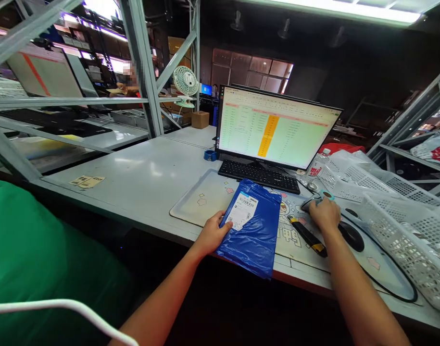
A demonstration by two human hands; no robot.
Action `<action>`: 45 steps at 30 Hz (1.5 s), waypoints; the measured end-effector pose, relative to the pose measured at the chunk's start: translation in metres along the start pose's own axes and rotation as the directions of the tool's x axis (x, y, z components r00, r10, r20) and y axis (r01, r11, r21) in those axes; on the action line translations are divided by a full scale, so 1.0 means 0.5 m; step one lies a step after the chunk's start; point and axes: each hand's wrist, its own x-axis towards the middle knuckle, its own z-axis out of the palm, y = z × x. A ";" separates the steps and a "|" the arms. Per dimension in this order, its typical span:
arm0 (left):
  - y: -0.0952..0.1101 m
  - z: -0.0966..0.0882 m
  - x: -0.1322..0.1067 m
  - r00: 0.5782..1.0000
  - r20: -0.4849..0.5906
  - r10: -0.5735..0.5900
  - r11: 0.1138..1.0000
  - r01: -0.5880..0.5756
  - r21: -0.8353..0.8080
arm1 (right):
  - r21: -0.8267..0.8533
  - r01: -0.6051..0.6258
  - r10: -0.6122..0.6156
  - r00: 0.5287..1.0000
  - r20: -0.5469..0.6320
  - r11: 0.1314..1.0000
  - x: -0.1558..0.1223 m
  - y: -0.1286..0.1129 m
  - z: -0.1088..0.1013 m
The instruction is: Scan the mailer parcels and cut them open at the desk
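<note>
Left hand [214, 234] grips blue poly mailer [258, 235] by left edge, thumb on white shipping label [243, 209]; mailer over desk mat [196, 204], near end past near edge of desk [144, 192]. Right hand [326, 212] closed around handheld barcode scanner [306, 205], right of mailer. Utility knife [306, 234] between mailer and right forearm. Black mouse [352, 237] farther right. Keyboard [257, 176], monitor [245, 132] on far side.

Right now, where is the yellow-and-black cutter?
In the head view, the yellow-and-black cutter lies right of centre on the desk mat, between the blue package and the person's right forearm.
</note>
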 end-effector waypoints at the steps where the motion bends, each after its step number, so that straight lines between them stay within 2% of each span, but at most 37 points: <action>1: 0.001 0.000 0.000 1.000 -0.002 -0.006 1.000 0.006 0.004 | 0.029 0.013 -0.012 0.999 -0.034 0.999 0.018 -0.024 0.000; 3: 0.005 -0.001 0.002 1.000 -0.005 -0.028 1.000 0.028 0.011 | 0.123 0.078 -0.067 0.994 -0.092 0.989 0.053 -0.084 0.009; 5: 0.009 -0.001 0.002 0.998 -0.006 -0.056 0.998 0.056 0.012 | 0.203 0.153 -0.136 0.986 -0.097 0.967 0.079 -0.150 0.033; 7: 0.013 -0.001 0.002 0.998 -0.009 -0.069 0.998 0.069 0.002 | 0.223 0.159 -0.145 0.987 -0.076 0.962 0.091 -0.203 0.069; 9: 0.014 0.000 0.000 0.997 -0.011 -0.072 0.997 0.072 -0.016 | 0.216 0.125 -0.112 0.991 -0.068 0.968 0.089 -0.231 0.108; 12: 0.011 0.001 -0.004 0.997 -0.013 -0.072 0.997 0.072 -0.038 | 0.213 0.095 -0.081 0.994 -0.073 0.972 0.080 -0.231 0.159; 15: 0.007 0.001 -0.007 0.998 -0.018 -0.067 0.997 0.066 -0.031 | 0.164 0.100 -0.092 0.994 -0.057 0.981 0.080 -0.216 0.190; 19: 0.008 0.001 -0.009 0.997 -0.033 -0.063 0.998 0.063 -0.017 | 0.052 0.122 -0.125 0.990 0.062 0.991 0.089 -0.216 0.205; 22: 0.014 0.002 -0.010 0.998 -0.026 -0.062 0.998 0.061 -0.032 | 0.048 0.109 -0.113 0.989 0.092 0.993 0.088 -0.223 0.206; 26: 0.019 0.003 -0.011 0.998 -0.035 -0.048 0.999 0.048 -0.018 | 0.041 0.117 -0.121 0.986 0.110 0.992 0.079 -0.229 0.195; 29: 0.018 0.002 -0.009 0.999 -0.032 -0.043 0.999 0.043 0.005 | 0.028 0.131 -0.133 0.963 0.233 0.991 0.082 -0.237 0.173; 32: 0.015 0.000 -0.006 0.999 -0.025 -0.023 1.000 0.024 0.014 | 0.020 0.137 -0.135 0.931 0.340 0.990 0.095 -0.249 0.144; 37: 0.015 -0.001 -0.005 0.999 -0.017 -0.032 0.999 0.033 0.015 | 0.054 0.206 -0.212 0.914 0.347 0.977 0.093 -0.260 0.076; 40: 0.015 -0.004 -0.009 0.999 -0.033 -0.020 1.000 0.020 0.004 | 0.100 0.266 -0.284 0.890 0.357 0.959 0.037 -0.227 0.022; 43: 0.012 -0.007 -0.010 0.999 -0.051 -0.013 0.999 0.010 -0.046 | 0.128 0.282 -0.309 0.879 0.364 0.951 -0.060 -0.151 -0.026; 45: 0.008 -0.007 -0.009 0.997 -0.079 -0.027 0.996 0.020 -0.082 | 0.124 0.277 -0.303 0.890 0.341 0.953 -0.134 -0.091 -0.043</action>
